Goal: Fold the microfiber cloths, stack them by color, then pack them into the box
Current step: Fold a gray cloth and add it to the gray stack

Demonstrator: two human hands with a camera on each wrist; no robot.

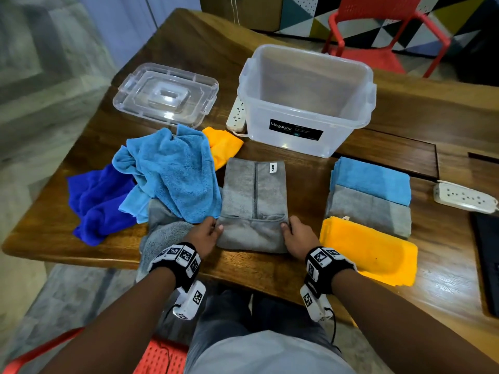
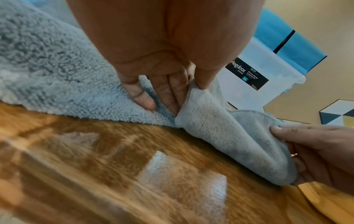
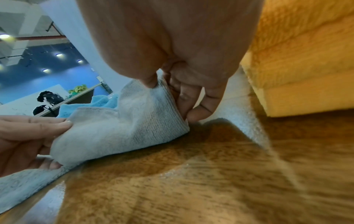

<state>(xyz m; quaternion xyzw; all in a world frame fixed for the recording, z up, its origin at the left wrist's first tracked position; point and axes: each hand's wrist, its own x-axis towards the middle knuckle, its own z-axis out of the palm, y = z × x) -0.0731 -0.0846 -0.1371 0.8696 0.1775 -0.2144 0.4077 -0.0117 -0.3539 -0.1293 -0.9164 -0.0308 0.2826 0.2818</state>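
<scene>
I see a wooden table (image 1: 297, 268) filling most of the head view. Far and slightly right on it stands the clear plastic box (image 1: 306, 101), open on top, with its clear lid (image 1: 166, 94) lying flat to the left, well apart.

On the left lies a loose heap of unfolded cloths: a light blue cloth (image 1: 172, 171) on top, a dark blue cloth (image 1: 97, 201) at the left edge, an orange cloth (image 1: 222, 145) at the far side, and a fluffy grey cloth (image 1: 162, 238) hanging over the near edge.

On the right lie three folded piles side by side: folded light blue cloths (image 1: 372, 180) farthest, folded grey cloths (image 1: 370, 209) in the middle, folded orange cloths (image 1: 370, 249) nearest.

In the centre, between heap and piles, lies the grey cloth (image 1: 253, 203) I am folding, its near end doubled over.

My left hand (image 1: 206, 233) pinches the near left corner of that fold, thumb on top, fingers (image 2: 141, 97) tucked underneath. My right hand (image 1: 297, 236) pinches the near right corner the same way, thumb (image 3: 151, 81) pressing the cloth against curled fingers. Both hands grip the cloth firmly, low on the table.

A white power strip (image 1: 465, 198) lies at the far right edge.
</scene>
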